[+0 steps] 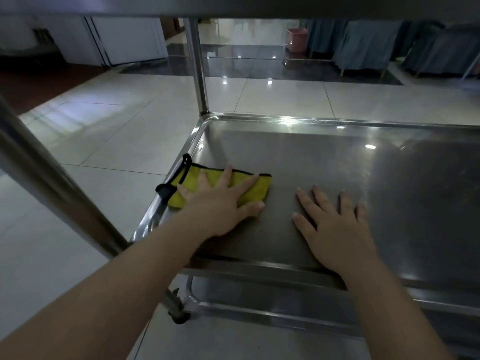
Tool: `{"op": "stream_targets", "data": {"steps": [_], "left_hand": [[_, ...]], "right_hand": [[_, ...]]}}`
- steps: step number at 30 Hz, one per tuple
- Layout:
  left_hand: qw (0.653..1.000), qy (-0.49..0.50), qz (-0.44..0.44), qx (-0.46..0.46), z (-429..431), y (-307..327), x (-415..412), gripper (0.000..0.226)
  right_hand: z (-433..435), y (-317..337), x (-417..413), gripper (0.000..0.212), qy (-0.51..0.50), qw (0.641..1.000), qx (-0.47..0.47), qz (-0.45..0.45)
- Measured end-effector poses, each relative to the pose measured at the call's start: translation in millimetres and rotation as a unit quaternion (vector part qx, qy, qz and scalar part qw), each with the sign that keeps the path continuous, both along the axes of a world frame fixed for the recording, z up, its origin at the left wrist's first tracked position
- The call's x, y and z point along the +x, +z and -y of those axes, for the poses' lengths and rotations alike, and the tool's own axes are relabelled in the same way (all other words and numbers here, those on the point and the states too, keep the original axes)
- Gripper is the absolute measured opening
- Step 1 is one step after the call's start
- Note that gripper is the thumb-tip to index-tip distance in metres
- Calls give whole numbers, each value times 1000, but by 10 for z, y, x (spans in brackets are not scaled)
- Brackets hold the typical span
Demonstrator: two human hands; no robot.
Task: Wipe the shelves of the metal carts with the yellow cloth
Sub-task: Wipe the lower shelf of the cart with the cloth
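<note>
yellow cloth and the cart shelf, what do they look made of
The yellow cloth looks like soft microfibre or terry fabric, matte and fuzzy, with a black stitched edge. The shelf is likely stainless steel, brushed yet shiny; it mirrors lights and has a raised rim.

Left hand [220,201] and right hand [335,224] lie flat, fingers spread.

A folded yellow cloth [249,187] with black edging is pressed flat onto the metal cart's middle shelf [311,157] by the left hand [220,201], near the shelf's left rim. The right hand [335,224] is laid flat, fingers spread, on the bare steel beside it. A pink bucket [297,39] is seen far behind.
</note>
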State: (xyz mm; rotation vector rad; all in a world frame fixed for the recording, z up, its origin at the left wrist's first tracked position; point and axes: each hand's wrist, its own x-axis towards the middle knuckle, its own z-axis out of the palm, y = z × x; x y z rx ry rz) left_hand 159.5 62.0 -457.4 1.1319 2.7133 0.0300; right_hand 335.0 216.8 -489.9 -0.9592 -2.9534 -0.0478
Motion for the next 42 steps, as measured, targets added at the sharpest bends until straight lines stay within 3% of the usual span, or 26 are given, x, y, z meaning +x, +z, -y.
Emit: {"op": "stream_targets", "data": {"steps": [5, 10, 16, 20, 24, 27, 32, 37, 42], "left_hand": [[998, 53, -5, 15, -755, 91, -627, 72], [998, 56, 2, 13, -1121, 120, -744, 68], [999, -21, 27, 7, -320, 96, 7, 51], [999, -38, -21, 21, 340, -36, 723, 52], [1000, -6, -21, 7, 282, 4, 801, 57], [1000, -7, -20, 4, 243, 7, 782, 57], [1000, -18, 4, -7, 207, 74, 773, 54], [998, -57, 1, 14, -483, 43, 853, 47], [999, -22, 41, 26, -1721, 135, 377, 51]], "right_hand": [[-46, -9, -62, 70, 4, 1000, -13, 4], [-109, 61, -126, 65, -14, 998, -56, 7], [-131, 75, -153, 63, -16, 998, -66, 7], [-101, 80, -146, 65, -16, 998, -56, -2], [-85, 137, -115, 61, -2, 996, -81, -32], [-345, 197, 186, 65, 6, 992, -123, 1], [-645, 241, 716, 78, -65, 992, -106, 33], [-626, 204, 697, 79, -65, 992, -105, 35], [-659, 149, 708, 77, -61, 993, -100, 24]]}}
